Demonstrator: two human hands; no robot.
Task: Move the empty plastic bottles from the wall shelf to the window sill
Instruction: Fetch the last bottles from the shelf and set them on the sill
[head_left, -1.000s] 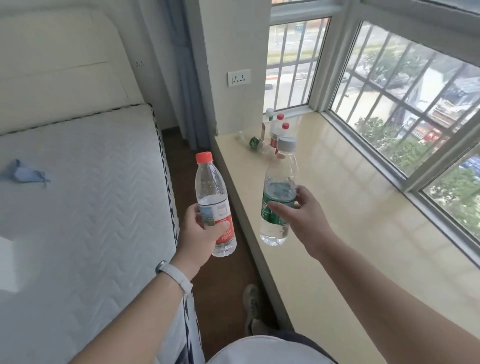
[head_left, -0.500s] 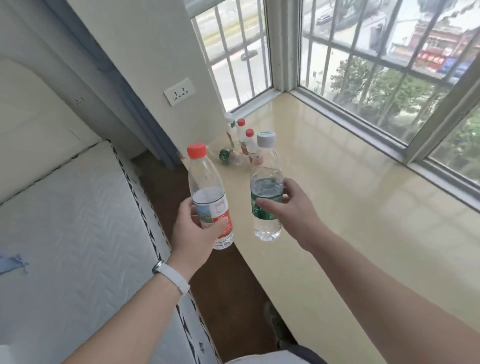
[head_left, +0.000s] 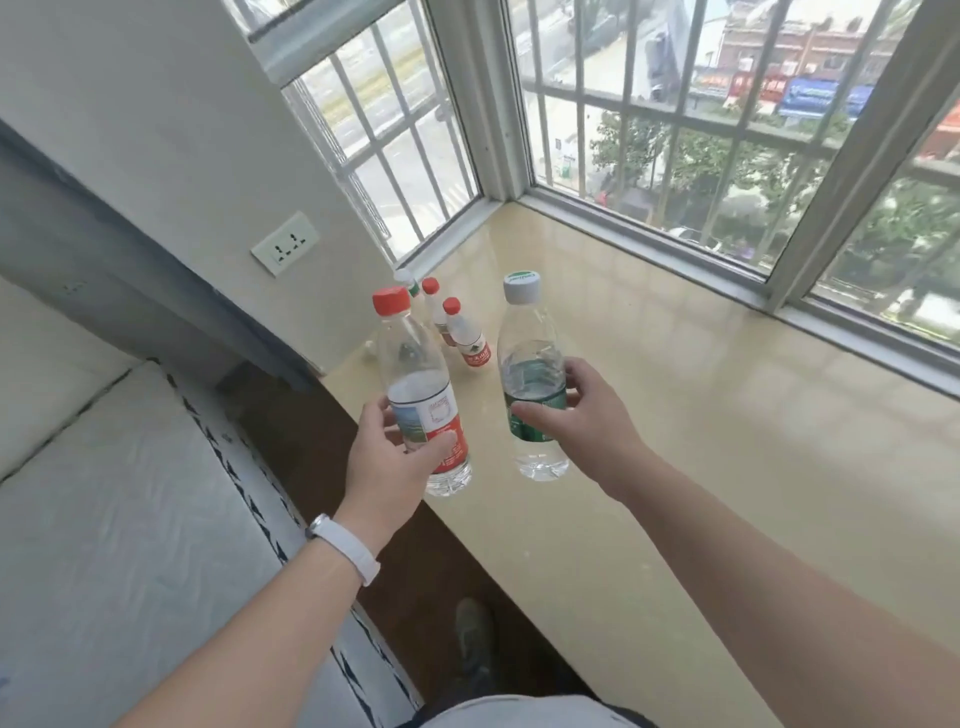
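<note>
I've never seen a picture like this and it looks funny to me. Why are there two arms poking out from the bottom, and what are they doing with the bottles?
The picture comes from a camera worn on a person's head, looking forward and down, so you see their own arms as they would. There is no machine here, just two bare hands. The left hand holds a clear bottle with a red cap, and its wrist wears a white band. The right hand holds a clear bottle with a white cap; fingers wrap its green label. Both bottles are upright, above the near edge of the shiny window sill. Farther back on the sill, near the wall, stand a few smaller bottles. On the left is a bed.
</note>
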